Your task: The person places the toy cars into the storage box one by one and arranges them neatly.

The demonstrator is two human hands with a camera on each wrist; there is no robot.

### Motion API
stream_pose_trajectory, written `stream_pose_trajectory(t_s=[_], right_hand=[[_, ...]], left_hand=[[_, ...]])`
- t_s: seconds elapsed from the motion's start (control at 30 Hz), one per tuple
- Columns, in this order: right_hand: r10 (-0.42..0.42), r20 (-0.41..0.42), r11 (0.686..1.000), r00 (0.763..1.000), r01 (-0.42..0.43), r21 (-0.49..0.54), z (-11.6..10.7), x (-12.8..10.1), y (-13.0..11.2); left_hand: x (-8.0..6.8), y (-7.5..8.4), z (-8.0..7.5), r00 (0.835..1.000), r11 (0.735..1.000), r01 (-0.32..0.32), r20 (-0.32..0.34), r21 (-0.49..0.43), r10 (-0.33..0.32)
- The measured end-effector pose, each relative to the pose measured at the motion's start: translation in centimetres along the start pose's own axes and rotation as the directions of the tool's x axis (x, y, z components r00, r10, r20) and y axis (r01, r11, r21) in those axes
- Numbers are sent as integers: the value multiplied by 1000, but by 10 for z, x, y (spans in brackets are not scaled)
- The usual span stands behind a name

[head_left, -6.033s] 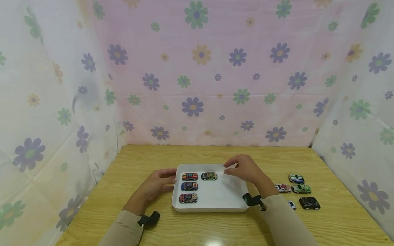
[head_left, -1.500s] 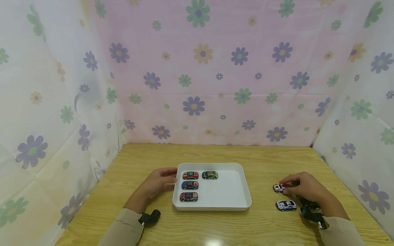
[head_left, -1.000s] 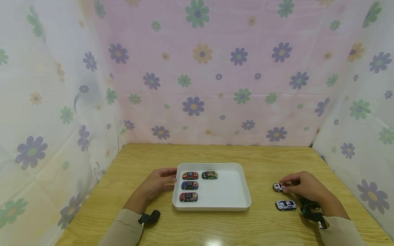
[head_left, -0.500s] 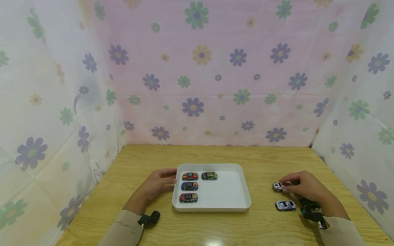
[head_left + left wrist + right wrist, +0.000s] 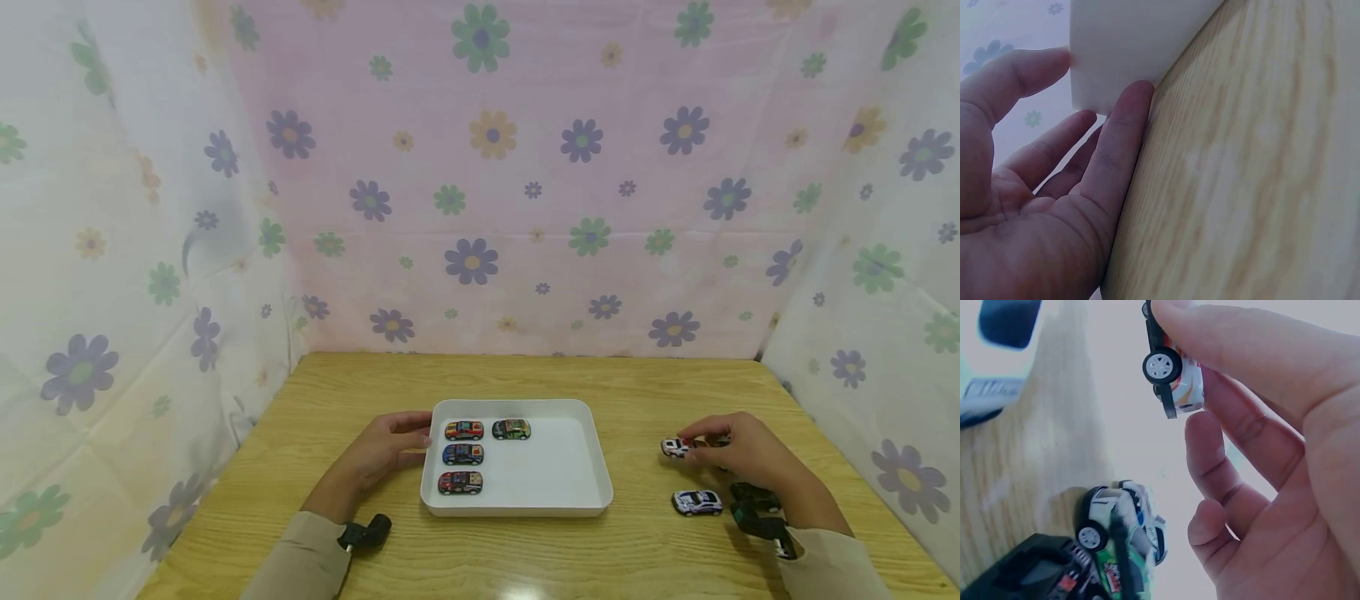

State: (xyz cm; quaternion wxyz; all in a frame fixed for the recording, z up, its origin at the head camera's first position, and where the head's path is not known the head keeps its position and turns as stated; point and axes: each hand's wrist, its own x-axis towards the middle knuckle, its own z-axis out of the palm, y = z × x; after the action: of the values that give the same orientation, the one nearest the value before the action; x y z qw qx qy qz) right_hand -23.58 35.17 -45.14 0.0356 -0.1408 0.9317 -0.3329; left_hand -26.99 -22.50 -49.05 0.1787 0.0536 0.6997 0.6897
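In the head view, my right hand [image 5: 738, 450] pinches a white and red toy car [image 5: 675, 448] between thumb and fingers. The right wrist view shows that car's side and wheel [image 5: 1162, 365] at the fingertips, apparently just off the table. My left hand [image 5: 386, 450] rests at the left side of a white tray [image 5: 525, 509]; its fairly straight fingers [image 5: 1125, 119] touch the outer wall. Inside the tray, a red-yellow car [image 5: 464, 430], a blue car [image 5: 462, 454] and a dark red car [image 5: 461, 482] form a left column. A green-black car [image 5: 512, 429] sits beside the top one.
A white-purple toy car [image 5: 697, 502] stands on the wooden table [image 5: 570, 558] below my right hand. A black car [image 5: 756, 497] is partly covered by the wrist camera. Green and white cars [image 5: 1125, 519] show in the right wrist view. Floral cloth [image 5: 525, 208] surrounds the table.
My right hand went from over the tray to the cars on the right and took hold of the white-red car, which has now shifted slightly up and left. The left hand stays put.
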Motion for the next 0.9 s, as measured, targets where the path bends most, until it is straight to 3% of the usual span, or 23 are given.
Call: stream_pose_trajectory(t_s=[0.23, 0.4, 0.57, 0.9], right_hand=[[-25, -28, 1000, 999, 24, -6, 0, 1, -7], [-51, -69, 997, 996, 46, -64, -1, 1, -15], [-126, -106, 987, 986, 113, -115, 0, 4, -21], [-169, -128, 981, 977, 154, -114, 5, 11, -40]], left_hand=[[0, -1, 0, 1000, 1000, 0, -15, 11, 0], [0, -1, -1, 1000, 1000, 7, -12, 3, -7], [0, 0, 1, 1000, 1000, 3, -15, 5, -3], [0, -1, 1, 1000, 1000, 1, -18, 10, -1]])
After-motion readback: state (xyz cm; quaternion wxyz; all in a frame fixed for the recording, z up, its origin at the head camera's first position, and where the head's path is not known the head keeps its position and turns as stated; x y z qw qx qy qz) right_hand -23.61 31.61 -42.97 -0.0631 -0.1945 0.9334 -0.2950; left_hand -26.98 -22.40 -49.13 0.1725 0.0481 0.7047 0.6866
